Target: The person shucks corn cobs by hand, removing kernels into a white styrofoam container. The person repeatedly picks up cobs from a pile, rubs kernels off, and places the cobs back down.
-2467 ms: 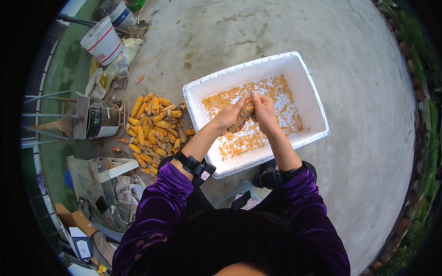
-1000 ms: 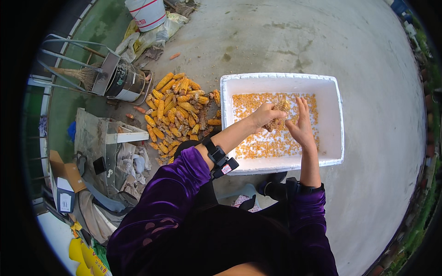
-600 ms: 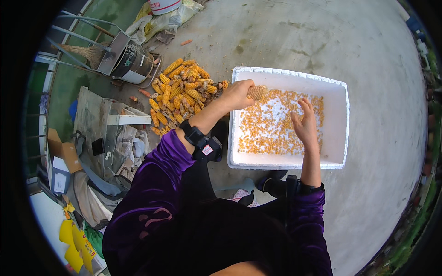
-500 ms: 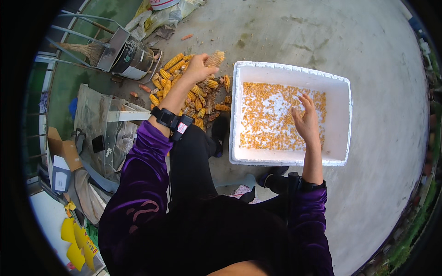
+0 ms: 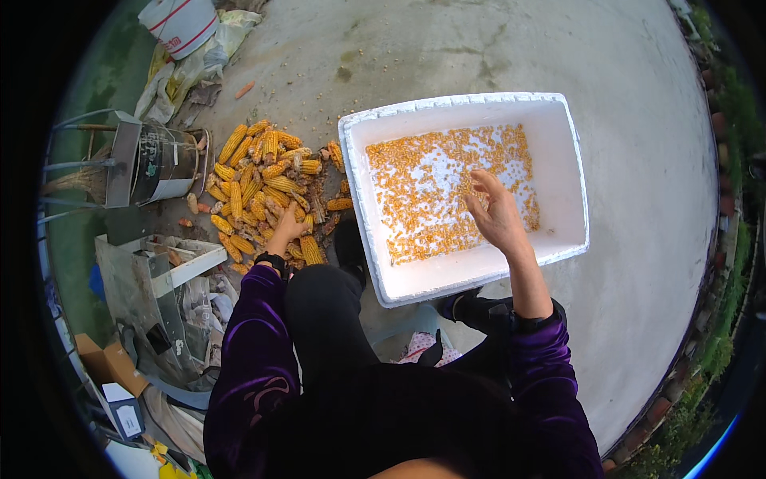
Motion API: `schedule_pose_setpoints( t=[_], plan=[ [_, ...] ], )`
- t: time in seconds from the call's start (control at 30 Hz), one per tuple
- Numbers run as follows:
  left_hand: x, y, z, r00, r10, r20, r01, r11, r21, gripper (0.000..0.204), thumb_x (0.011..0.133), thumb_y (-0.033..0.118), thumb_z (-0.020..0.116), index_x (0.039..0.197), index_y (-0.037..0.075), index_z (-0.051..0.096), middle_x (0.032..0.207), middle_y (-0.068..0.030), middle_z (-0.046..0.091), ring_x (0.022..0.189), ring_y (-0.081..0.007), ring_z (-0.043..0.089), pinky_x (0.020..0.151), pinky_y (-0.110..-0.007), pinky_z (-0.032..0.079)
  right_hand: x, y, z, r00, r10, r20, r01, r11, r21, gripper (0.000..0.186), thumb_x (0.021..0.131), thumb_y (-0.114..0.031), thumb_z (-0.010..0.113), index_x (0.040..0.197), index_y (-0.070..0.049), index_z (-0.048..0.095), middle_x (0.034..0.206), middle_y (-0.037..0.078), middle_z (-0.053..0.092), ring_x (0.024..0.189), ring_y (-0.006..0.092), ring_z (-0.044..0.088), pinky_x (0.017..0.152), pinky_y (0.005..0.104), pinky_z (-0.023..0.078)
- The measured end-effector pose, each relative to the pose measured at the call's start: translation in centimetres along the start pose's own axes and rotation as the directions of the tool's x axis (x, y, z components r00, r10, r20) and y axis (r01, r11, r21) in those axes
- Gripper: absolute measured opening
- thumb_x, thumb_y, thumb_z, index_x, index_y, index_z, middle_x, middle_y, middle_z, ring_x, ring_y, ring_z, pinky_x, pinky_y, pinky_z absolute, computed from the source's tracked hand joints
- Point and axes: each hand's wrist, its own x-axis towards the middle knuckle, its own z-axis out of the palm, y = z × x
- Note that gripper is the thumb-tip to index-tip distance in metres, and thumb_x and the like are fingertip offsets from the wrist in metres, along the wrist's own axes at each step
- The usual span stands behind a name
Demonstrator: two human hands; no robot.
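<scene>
My left hand (image 5: 290,227) reaches down onto a pile of yellow corn cobs (image 5: 254,185) on the ground at the left. Its fingers point into the pile, apart and touching the cobs, and I see no cob lifted in them. Over a white foam box (image 5: 467,100) hangs my right hand (image 5: 496,211), open, thumb and fingers spread with nothing between them. Loose corn kernels (image 5: 423,156) lie scattered across the bottom of the box, thicker along the sides than in the middle.
A dark bucket (image 5: 163,164) and a straw broom (image 5: 76,185) stand left of the pile. Nearer are a grey board structure (image 5: 132,295) and a cardboard box (image 5: 112,363). A white bucket (image 5: 179,24) sits at the far left. My knees flank the foam box's near side.
My left hand has come down onto the pile, and the stripped cob it held is no longer in it. My right hand stays open over the box. The whole view has shifted and turned.
</scene>
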Motion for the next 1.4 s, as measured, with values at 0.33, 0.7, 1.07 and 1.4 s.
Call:
schedule_pose_setpoints(
  t=[0.33, 0.7, 1.07, 1.4],
  plan=[
    [5.8, -1.2, 7.5, 0.984, 0.070, -0.161, -0.005, 0.928, 0.373, 0.062, 0.074, -0.010, 0.063, 0.130, 0.004, 0.042, 0.148, -0.0280, 0.010, 0.121, -0.0504, 0.038, 0.080, -0.046, 0.052, 0.0, 2.8, 0.6, 0.973, 0.223, 0.065, -0.229, 0.967, 0.110, 0.037, 0.086, -0.009, 0.061, 0.121, 0.001, 0.053, 0.116, 0.019, 0.059, 0.098, 0.0264, 0.062, 0.083, 0.0369, 0.050],
    [-0.3, -3.6, 0.1, 0.947, -0.178, -0.267, -0.119, 0.578, -0.807, 0.036, 0.075, 0.012, 0.071, 0.107, 0.000, 0.060, 0.088, -0.0143, 0.061, 0.090, -0.0301, 0.059, 0.067, -0.036, 0.053, 0.1, 0.4, 0.5, 0.980, 0.168, 0.105, -0.177, 0.980, 0.091, 0.035, 0.085, -0.009, 0.062, 0.117, 0.001, 0.055, 0.109, 0.018, 0.062, 0.096, 0.0269, 0.063, 0.082, 0.0362, 0.050],
    [-20.1, 14.9, -13.0, 0.558, 0.830, -0.005, 0.224, -0.157, -0.962, 0.048, 0.085, 0.033, 0.053, 0.120, 0.001, 0.054, 0.113, -0.0181, 0.060, 0.096, -0.0332, 0.060, 0.073, -0.038, 0.050, -2.7, -5.7, 1.8, 0.982, -0.116, 0.149, 0.002, 0.797, 0.604, 0.039, 0.087, -0.013, 0.061, 0.122, 0.001, 0.053, 0.123, 0.014, 0.056, 0.100, 0.0240, 0.062, 0.084, 0.0351, 0.051],
    [-25.3, 25.9, -7.9, 0.517, 0.856, -0.006, 0.051, -0.038, -0.998, 0.047, 0.081, 0.023, 0.056, 0.121, 0.000, 0.051, 0.103, -0.0158, 0.062, 0.084, -0.0272, 0.063, 0.070, -0.036, 0.053, -3.7, -5.2, -2.2, 0.993, 0.107, -0.041, -0.008, 0.420, 0.907, 0.018, 0.090, -0.004, 0.057, 0.106, 0.000, 0.063, 0.106, 0.010, 0.065, 0.086, 0.0141, 0.064, 0.072, 0.0261, 0.056]
  ],
)
